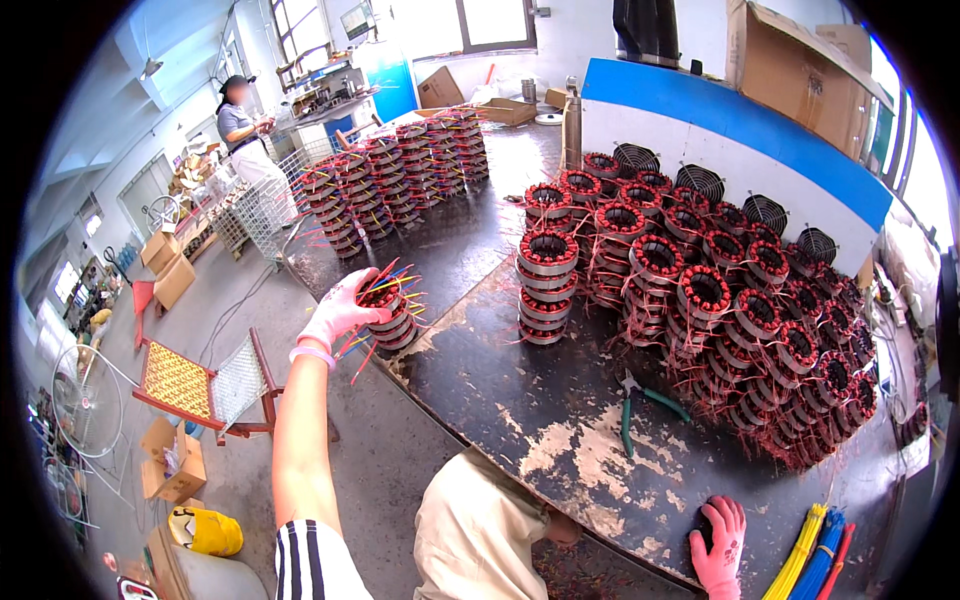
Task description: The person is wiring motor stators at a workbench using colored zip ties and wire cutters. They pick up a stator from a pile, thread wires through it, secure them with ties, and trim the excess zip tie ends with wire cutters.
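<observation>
My left hand [338, 318], in a pink glove, reaches out to a short stack at the table's left edge. Its fingers grip the top wound motor stator [381, 296], from which red, yellow and blue wire leads stick out. More stators [397, 333] lie stacked beneath it. My right hand [720, 548], gloved in pink with darker fingertips, rests on the table near the front right, fingers spread and holding nothing. Green-handled pliers [630, 415] lie open beyond it, and bundles of yellow, blue and red wire sleeves [815, 556] lie to its right.
Many red-wound stators [700, 290] fill the right of the dark worn table [470, 370]; a separate stack [548, 285] stands before them. Wired stator stacks [395, 180] line the far left. Behind is a blue-and-white panel [720, 130]. A chair [210, 385] and a person [250, 140] are left.
</observation>
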The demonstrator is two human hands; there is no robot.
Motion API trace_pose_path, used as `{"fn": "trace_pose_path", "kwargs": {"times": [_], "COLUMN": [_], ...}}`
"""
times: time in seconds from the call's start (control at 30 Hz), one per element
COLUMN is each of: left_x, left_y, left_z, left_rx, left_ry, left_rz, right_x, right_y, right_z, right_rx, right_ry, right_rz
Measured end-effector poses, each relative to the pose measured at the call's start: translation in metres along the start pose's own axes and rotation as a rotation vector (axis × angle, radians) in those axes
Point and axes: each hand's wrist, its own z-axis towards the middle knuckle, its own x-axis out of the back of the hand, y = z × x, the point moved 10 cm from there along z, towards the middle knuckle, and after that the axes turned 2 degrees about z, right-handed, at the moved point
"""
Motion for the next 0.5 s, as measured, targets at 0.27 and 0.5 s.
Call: {"fn": "trace_pose_path", "kwargs": {"times": [0.27,0.5], "left_x": [0.004,0.001], "left_y": [-0.005,0.000], "left_z": [-0.002,0.000], "left_rx": [-0.012,0.012], "left_ry": [0.029,0.074], "left_rz": [0.209,0.193], "right_x": [0.001,0.003], "right_y": [-0.001,-0.003], "right_z": [-0.001,0.000], "right_rx": [0.005,0.006], "right_ry": [0.018,0.018], "right_rz": [0.004,0.013]}}
